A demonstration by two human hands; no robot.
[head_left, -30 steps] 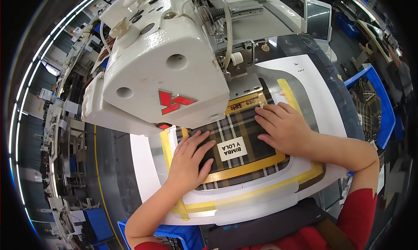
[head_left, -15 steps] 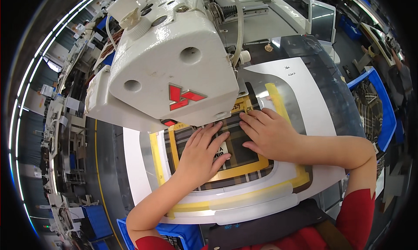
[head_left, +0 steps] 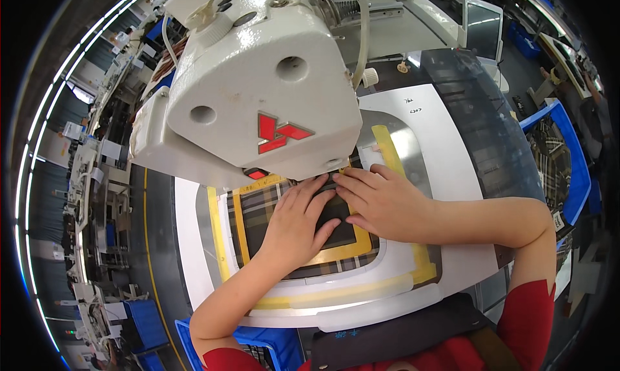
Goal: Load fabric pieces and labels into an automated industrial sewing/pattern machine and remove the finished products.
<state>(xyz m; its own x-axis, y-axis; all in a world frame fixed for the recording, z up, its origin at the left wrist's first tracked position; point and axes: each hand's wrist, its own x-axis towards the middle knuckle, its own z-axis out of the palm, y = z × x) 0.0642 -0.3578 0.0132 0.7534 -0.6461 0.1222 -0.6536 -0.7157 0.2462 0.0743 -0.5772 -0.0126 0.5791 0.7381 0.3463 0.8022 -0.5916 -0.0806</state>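
Observation:
My left hand [head_left: 294, 219] lies flat, fingers spread, on dark plaid fabric [head_left: 258, 206] framed by a yellow rectangular border [head_left: 336, 252]. Close beside it, my right hand [head_left: 387, 203] rests with its fingers stretched out over the border's right side and the fabric. The fabric and border sit in a white template board [head_left: 455, 170] edged with yellow tape strips [head_left: 217, 232]. Directly above the fingertips is the white head of an industrial sewing machine [head_left: 258, 80]; it hides the far end of the border and the needle area.
A dark tabletop [head_left: 497, 158] carries the board. Blue crates stand at the right [head_left: 575, 177], holding plaid pieces, and below the near edge [head_left: 278, 345]. A screen [head_left: 483, 28] stands at the back right. Other workstations [head_left: 103, 196] line the left.
The board with its fabric and yellow border has slid left under the machine head. Both hands remain on it, the right one shifted left. A white label between them no longer shows.

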